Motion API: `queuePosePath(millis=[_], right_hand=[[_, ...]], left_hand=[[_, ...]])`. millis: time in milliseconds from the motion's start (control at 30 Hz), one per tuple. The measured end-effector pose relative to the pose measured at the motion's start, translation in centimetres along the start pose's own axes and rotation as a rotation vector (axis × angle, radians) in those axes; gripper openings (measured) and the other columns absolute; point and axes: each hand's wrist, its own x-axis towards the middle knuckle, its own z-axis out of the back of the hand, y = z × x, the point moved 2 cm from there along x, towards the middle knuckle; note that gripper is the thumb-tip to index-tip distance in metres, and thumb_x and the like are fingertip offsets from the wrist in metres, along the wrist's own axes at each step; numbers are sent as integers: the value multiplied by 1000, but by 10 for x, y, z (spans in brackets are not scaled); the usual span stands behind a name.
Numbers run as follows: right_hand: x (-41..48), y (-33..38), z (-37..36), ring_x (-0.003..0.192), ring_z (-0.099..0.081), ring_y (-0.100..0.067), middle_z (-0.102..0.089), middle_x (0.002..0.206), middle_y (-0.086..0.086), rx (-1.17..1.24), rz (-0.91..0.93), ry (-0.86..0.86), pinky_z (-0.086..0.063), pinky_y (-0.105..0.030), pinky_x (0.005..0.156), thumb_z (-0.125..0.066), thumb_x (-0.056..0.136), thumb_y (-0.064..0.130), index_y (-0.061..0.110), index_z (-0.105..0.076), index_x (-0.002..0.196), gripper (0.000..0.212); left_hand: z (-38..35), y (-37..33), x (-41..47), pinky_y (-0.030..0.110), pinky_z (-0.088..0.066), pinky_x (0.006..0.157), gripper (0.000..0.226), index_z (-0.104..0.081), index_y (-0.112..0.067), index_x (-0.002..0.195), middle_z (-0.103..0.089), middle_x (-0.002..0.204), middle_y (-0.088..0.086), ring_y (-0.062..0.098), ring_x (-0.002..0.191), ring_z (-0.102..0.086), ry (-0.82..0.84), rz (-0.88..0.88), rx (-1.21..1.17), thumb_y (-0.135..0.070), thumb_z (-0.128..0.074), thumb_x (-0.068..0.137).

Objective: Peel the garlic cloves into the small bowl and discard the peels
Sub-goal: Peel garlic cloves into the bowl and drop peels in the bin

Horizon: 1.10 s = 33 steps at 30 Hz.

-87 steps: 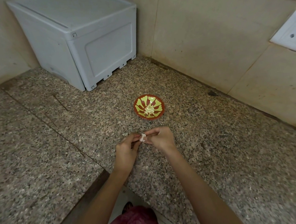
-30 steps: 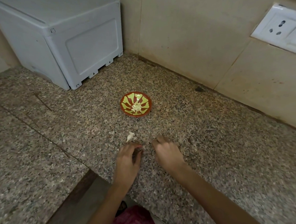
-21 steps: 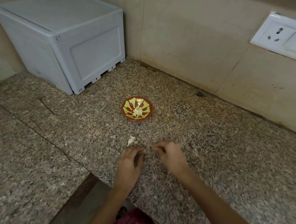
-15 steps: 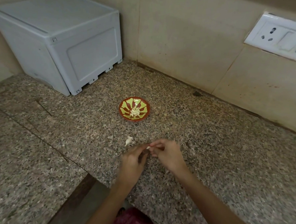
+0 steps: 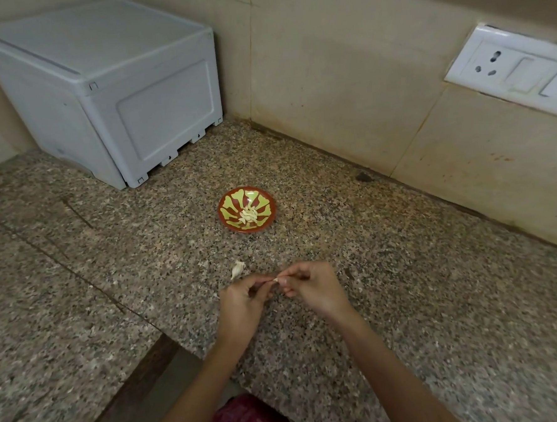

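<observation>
Garlic clove (image 5: 276, 279) pinched between left hand (image 5: 243, 299), right hand (image 5: 311, 290) fingers (image 5: 290, 271).

speckled granite counter (image 5: 406, 301) — glossy small bowl (image 5: 265, 223)

My left hand (image 5: 243, 294) and right hand (image 5: 314, 290) are bare, as are both wrists and forearms all the way to the lower edge of view. My forearms are slim. Between them, low down, shows a bunched fold of my clothing (image 5: 251, 421): magenta-pink cloth mottled with darker red patches.
</observation>
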Motion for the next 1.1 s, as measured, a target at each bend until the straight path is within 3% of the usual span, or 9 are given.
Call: queuePosePath(millis=[133, 367, 533, 633, 733, 833, 900, 967, 1100], right_hand=[[3, -1, 3, 72, -69, -10, -74, 83, -1, -100, 26, 29, -60, -28, 74, -69, 89, 7, 18, -74, 87, 12], [0, -8, -9, 72, -69, -8, -73, 80, 4, -51, 44, -111, -59, -22, 71, -68, 89, 2, 15, -74, 90, 14], [1, -9, 1, 72, -70, -9, -75, 81, 0, -80, 23, 64, -59, -25, 73, -72, 85, -1, 17, -75, 86, 19], [1, -8, -1, 72, -67, -6, -73, 81, 5, -226, 56, 56, -59, -25, 76, -69, 89, 3, 24, -73, 87, 22], [1, -10, -3, 81, -70, -14, -74, 86, 4, -201, 56, 63, -59, -29, 78, -67, 90, 4, 23, -74, 91, 20], [1, -9, 3, 69, -66, -16, -74, 86, 1, -221, 92, 23, -56, -29, 64, -65, 92, 6, 19, -74, 97, 16], [1, -7, 6, 66, -65, -14, -74, 88, 1, -227, 121, 2, -53, -28, 59, -62, 94, 5, 15, -73, 102, 17], [1, -7, 6, 73, -68, -9, -73, 89, 5, -268, 148, 2, -58, -25, 66, -59, 95, 3, 12, -72, 105, 19], [-2, -8, 3, 58, -60, 5, -68, 82, 12, -383, 183, -54, -49, -11, 57, -65, 92, 7, 13, -73, 102, 14]], left_hand=[[0, -1, 0, 28, -59, 63, 17, -75, -15, 94, -74, 83, -10, 1, 67, -68, 24, 33, -29, -3, -71, 83], [-3, -3, 3, 22, -57, 59, 13, -75, -16, 91, -72, 77, -11, 1, 62, -67, 0, 156, -19, -6, -72, 84], [-2, 5, -6, 22, -56, 60, 13, -76, -16, 87, -73, 72, -9, 7, 62, -69, 27, 245, -112, -4, -73, 82], [-3, 6, -8, 23, -56, 59, 15, -76, -16, 87, -73, 71, -8, 9, 61, -69, 30, 276, -134, -2, -72, 83], [-1, 5, -5, 22, -56, 61, 13, -76, -14, 87, -74, 72, -6, 10, 62, -69, 35, 304, -148, -2, -71, 84], [4, 6, -4, 24, -57, 62, 13, -76, -16, 87, -74, 73, -7, 10, 63, -70, 58, 296, -141, -4, -71, 83], [6, 9, -5, 30, -59, 64, 13, -75, -15, 88, -74, 76, -6, 12, 64, -71, 62, 304, -156, -4, -71, 83], [6, 10, -6, 34, -59, 66, 11, -75, -12, 89, -75, 77, -4, 15, 66, -71, 59, 332, -189, -4, -71, 83], [4, 5, -6, 33, -59, 66, 12, -75, -14, 87, -75, 76, -3, 16, 67, -71, 47, 381, -226, -4, -71, 83]])
